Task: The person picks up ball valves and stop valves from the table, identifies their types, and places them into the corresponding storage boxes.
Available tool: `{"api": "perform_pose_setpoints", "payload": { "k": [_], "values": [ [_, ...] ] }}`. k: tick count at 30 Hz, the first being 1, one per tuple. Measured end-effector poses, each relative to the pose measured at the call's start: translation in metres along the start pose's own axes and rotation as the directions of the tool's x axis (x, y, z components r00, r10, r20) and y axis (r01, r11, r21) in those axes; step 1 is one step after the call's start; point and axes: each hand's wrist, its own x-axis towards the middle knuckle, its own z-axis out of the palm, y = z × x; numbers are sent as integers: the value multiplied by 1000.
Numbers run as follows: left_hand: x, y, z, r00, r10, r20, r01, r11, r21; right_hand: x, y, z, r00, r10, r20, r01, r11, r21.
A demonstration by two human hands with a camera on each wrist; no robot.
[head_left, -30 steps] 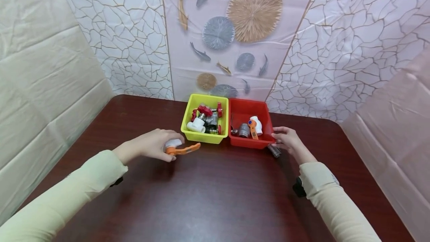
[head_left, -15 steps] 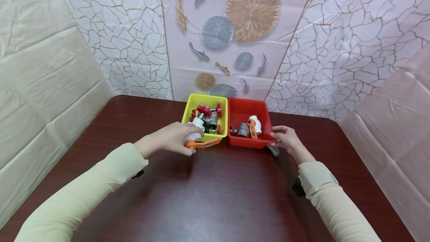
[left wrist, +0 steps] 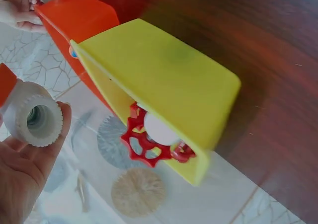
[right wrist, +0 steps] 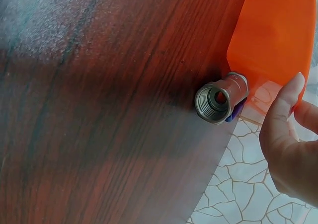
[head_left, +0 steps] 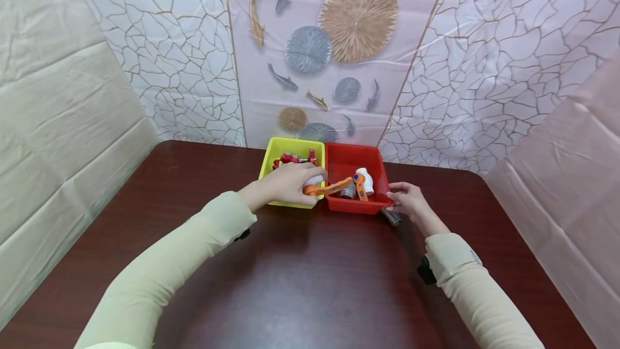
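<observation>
My left hand [head_left: 290, 183] grips a white plastic ball valve [left wrist: 40, 118] with an orange lever handle [head_left: 333, 186]. It is above the front of the yellow bin [left wrist: 159, 60], and the lever reaches over the red bin [head_left: 356, 207]. The open, ribbed end of that valve faces the left wrist camera. At the red bin's right front corner, thumb and fingers of my right hand [head_left: 410, 201] pinch the rim. Inside the red bin lie another white valve [head_left: 367, 181] with an orange lever and a grey fitting [head_left: 347, 192], partly covered by the held lever.
Valves with red handwheels [left wrist: 139, 142] lie in the yellow bin, partly hidden behind my left hand in the head view. A threaded metal valve body [right wrist: 213, 102] is on the dark wooden table [head_left: 310, 279], beside the red bin's right corner. Patterned cloth hangs behind.
My left hand has carried the white ball valve rightward from the table left of the yellow bin to above that bin, its lever now over the red one. My right hand stays on the rim.
</observation>
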Motion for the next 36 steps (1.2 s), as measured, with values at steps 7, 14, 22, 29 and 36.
{"api": "perform_pose_setpoints", "payload": {
  "k": [7, 14, 22, 29, 36],
  "values": [
    [32, 9, -5, 998, -38, 55, 36, 998, 46, -1, -2, 0, 1000, 3, -19, -3, 1000, -30],
    [59, 17, -13, 996, -47, 69, 43, 998, 53, -1, -4, -4, 1000, -19, -4, 19, 999, -26],
    [87, 22, -11, 997, -55, 54, 53, 998, 41, 0, 0, -1, 1000, -4, -6, 4, 1000, -17],
    [109, 15, -7, 986, -161, 49, 163, 986, -25, 1, -1, 0, 1000, 11, -20, -12, 1000, -12],
    [126, 18, -2, 981, -179, 75, 183, 982, -49, 1, 0, -1, 1000, 9, -8, -9, 1000, -7]
  ]
}}
